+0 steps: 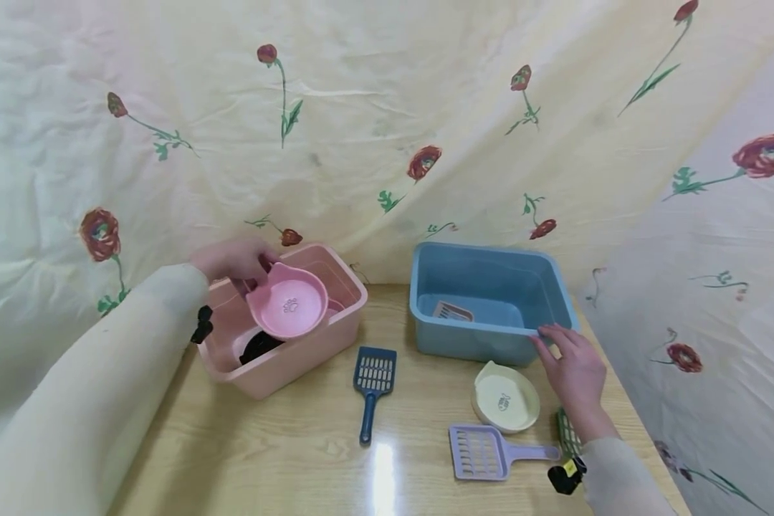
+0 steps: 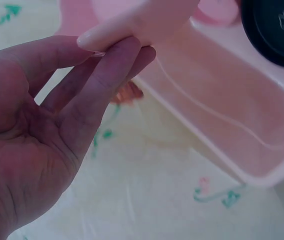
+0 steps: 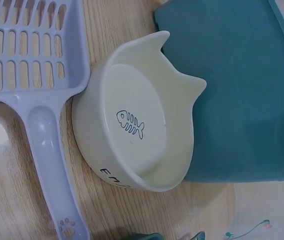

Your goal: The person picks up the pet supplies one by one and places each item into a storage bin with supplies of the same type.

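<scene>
Nearest on the surface (image 1: 309, 444) lies the lilac scoop (image 1: 499, 453), handle toward the right wrist, with the green scoop (image 1: 567, 433) half hidden behind that wrist. The navy scoop (image 1: 373, 390) lies apart to the left, handle toward the viewer. The cream bowl (image 1: 505, 401) stands upright just beyond the lilac scoop, in front of the blue bin (image 1: 471, 340). The right hand (image 1: 577, 369) pinches that bin's near rim by its right corner, thumb outside. Inside the bin lies a pale scoop (image 1: 453, 312).

To the left, the pink bowl (image 1: 290, 304) hangs tilted over the pink bin (image 1: 309, 358), its inside facing the viewer. The left hand (image 1: 239, 261) pinches its far edge between thumb and fingers. The bowl looks light, stiff and smooth, so probably a little slippery; if ceramic, it could chip. The edge by the pointed ears seems a fair hold, though a pinch at one side leaves the weight hanging off it. Under it, in the bin, sits a black bowl (image 1: 258, 347) beside a pink thing too covered to name.

Counted: two bins, four scoops, three bowls that show clearly. Behind all hangs one flowered cloth (image 1: 361, 107).
</scene>
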`<action>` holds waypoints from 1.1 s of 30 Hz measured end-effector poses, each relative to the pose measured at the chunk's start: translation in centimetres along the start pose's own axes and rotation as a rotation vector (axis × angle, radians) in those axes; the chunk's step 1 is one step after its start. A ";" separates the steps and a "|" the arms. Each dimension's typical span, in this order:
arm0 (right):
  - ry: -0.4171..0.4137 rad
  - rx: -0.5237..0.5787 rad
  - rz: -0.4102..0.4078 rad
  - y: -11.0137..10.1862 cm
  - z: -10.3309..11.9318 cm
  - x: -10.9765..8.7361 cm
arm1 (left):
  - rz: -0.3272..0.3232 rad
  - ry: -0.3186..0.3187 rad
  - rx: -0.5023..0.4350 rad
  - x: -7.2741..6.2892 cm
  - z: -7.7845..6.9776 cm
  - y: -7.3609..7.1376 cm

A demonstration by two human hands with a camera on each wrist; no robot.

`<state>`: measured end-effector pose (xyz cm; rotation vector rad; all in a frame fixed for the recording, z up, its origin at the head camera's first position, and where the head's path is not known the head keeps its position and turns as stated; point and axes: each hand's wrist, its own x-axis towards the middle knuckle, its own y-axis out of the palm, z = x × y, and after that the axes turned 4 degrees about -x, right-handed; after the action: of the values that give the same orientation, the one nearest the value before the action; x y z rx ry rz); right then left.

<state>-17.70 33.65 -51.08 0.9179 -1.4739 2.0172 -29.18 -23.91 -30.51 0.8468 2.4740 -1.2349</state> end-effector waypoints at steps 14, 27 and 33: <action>-0.027 -0.006 -0.027 -0.3 0.1 0.0 | -0.009 -0.115 -0.001 0.8 5.3 -1.4; -0.045 -0.025 -0.027 0.1 0.1 -0.1 | -0.095 -0.201 -0.102 3.0 10.3 2.6; -0.050 -0.039 -0.020 -0.1 0.1 0.0 | -0.107 -0.285 -0.342 3.3 11.1 4.3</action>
<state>-17.61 33.61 -51.06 0.9699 -1.5193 1.9573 -29.69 -29.38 -41.55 0.4236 2.4185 -0.8534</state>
